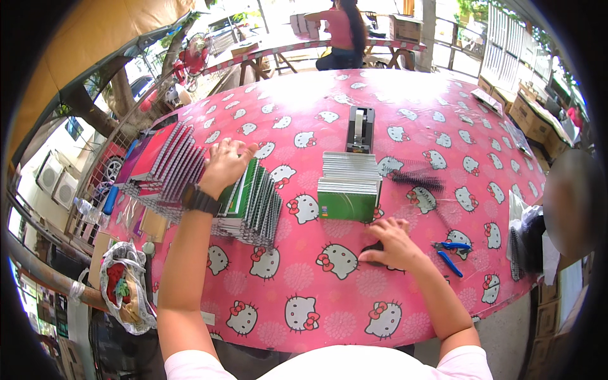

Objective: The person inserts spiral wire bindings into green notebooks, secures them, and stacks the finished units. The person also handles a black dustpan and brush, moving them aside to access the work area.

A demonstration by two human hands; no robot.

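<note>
My left hand [227, 166], with a dark watch on the wrist, lies over the spiral notebooks on the left, its fingers partly spread. On one side of it leans a row of red spiral notebooks [155, 152]. On the other side stands a row of green ones [250, 206] with dark coils towards me. My right hand [396, 244] hovers low over the table with thumb and fingers apart, holding nothing that I can see. A small dark object [373, 252] shows beside its thumb. Just beyond that hand is a stack of green-covered notebooks or pads [347, 202] with white page edges.
A black tape dispenser [360, 130] stands behind the middle stack. Loose black coils [418, 176] and blue-handled pliers [451, 254] lie to the right. A plastic bag [126, 288] hangs at the left edge of the pink table [304, 342]. Another person [347, 35] sits beyond.
</note>
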